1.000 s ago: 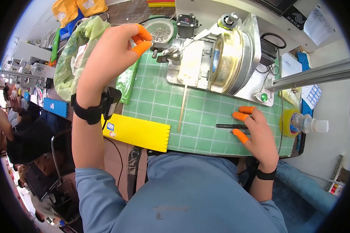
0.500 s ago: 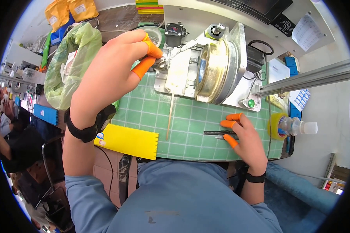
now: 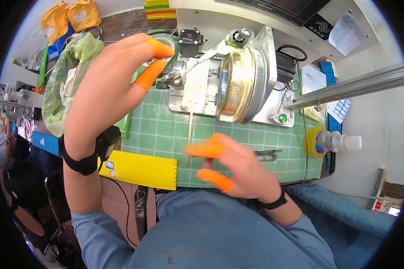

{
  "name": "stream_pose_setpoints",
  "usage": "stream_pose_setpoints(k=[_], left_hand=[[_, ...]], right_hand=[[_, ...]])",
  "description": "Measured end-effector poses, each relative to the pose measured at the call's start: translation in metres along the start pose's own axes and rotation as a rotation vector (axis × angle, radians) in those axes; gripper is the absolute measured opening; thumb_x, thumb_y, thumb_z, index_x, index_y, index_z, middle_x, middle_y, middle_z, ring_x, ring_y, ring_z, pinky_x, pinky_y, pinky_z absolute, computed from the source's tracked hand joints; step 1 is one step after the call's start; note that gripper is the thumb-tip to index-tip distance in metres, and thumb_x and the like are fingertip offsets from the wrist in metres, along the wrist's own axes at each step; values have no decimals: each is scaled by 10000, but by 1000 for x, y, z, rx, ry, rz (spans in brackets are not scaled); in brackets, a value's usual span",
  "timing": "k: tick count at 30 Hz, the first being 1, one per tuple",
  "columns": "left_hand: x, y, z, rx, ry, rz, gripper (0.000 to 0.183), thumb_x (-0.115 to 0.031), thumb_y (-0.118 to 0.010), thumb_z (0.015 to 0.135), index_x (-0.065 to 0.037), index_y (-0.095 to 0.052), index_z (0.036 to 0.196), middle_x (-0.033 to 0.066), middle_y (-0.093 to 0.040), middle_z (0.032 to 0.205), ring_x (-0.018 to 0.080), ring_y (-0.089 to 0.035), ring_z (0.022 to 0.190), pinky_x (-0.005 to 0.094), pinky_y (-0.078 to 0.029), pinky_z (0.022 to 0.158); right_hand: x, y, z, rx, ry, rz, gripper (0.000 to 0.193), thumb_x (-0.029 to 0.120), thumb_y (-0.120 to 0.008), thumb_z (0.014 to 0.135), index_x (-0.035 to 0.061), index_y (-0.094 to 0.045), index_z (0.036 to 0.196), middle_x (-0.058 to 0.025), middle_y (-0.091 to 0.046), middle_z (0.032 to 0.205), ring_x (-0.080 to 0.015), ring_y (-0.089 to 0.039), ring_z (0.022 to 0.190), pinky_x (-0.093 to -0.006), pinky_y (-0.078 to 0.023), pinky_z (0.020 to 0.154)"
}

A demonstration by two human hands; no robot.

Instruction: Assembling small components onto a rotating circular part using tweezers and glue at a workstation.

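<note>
The left hand (image 3: 107,85) is raised with its orange-covered thumb and forefinger curved toward each other, the tips apart; whether anything tiny sits between them, I cannot tell. Right behind those fingertips is a round bowl (image 3: 167,40), pale inside where it shows, its contents mostly hidden by the hand. Left of the left fingers, a light-green plastic bag (image 3: 54,105) gapes around a whitish piece (image 3: 70,80).

The right hand (image 3: 242,171) is blurred, its orange-tipped fingers parted, the forefinger overlapping a thin wooden stick (image 3: 190,127) (contact cannot be made out). From that fingertip the stick runs away to a pale plate (image 3: 196,87) on the machine. Well to the right of these fingers, a clear bottle (image 3: 333,141) with a white cap overlaps a yellow roll (image 3: 309,142); its fill is unclear.

Beneath the right fingers spreads a green mat (image 3: 155,123) ruled with pale squares. Tweezers (image 3: 268,156) lie on it just right of the right hand, and a yellow notched strip (image 3: 141,170) lies left of the fingers. Beyond the left forearm the room is dim, with a metal chair frame (image 3: 49,197); right of the right forearm is a bulky blue cloth (image 3: 345,219).
</note>
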State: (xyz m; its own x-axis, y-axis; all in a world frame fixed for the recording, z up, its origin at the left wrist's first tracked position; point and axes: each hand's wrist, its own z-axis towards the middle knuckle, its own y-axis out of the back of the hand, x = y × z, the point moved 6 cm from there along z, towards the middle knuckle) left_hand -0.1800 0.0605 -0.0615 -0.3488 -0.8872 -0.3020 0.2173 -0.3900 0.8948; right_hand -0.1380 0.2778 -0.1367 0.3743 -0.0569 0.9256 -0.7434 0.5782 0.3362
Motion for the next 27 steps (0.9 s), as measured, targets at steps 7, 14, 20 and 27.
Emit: stream_pose_setpoints(k=[7, 14, 20, 27], left_hand=[[20, -30, 36, 96, -114, -231, 237, -3, -558, 980, -5, -685, 1180, 150, -706, 1012, 321, -678, 958, 373, -524, 843], [20, -45, 54, 296, -131, -392, 362, 67, -489, 899, 24, -663, 1213, 156, -721, 1027, 284, -667, 923, 375, -532, 882], [24, -48, 58, 261, -114, -558, 326, 18, -498, 961, 19, -662, 1243, 124, -726, 1074, 220, -667, 990, 346, -524, 923], [8, -36, 69, 123, -197, -671, 426, -303, -446, 1122, -44, -617, 1414, 69, -671, 1357, 165, -608, 1234, 327, -439, 1076]], right_hand=[[-33, -34, 56, -353, -85, 485, 532, 153, -633, 1033, 1, -402, 1488, -87, -516, 1181, -100, -520, 881, -267, -457, 871], [-50, -35, 74, -620, -81, 607, 406, 157, -557, 1087, 43, -376, 1432, -33, -474, 1143, -73, -450, 937, -243, -417, 879], [-54, -31, 95, -683, -18, 629, 229, 114, -517, 1099, 72, -437, 1310, 2, -470, 1081, -63, -418, 880, -219, -395, 792], [-61, -31, 91, -728, -69, 564, 134, 122, -492, 1110, 63, -490, 1230, -26, -514, 1138, -101, -460, 967, -259, -405, 895]])
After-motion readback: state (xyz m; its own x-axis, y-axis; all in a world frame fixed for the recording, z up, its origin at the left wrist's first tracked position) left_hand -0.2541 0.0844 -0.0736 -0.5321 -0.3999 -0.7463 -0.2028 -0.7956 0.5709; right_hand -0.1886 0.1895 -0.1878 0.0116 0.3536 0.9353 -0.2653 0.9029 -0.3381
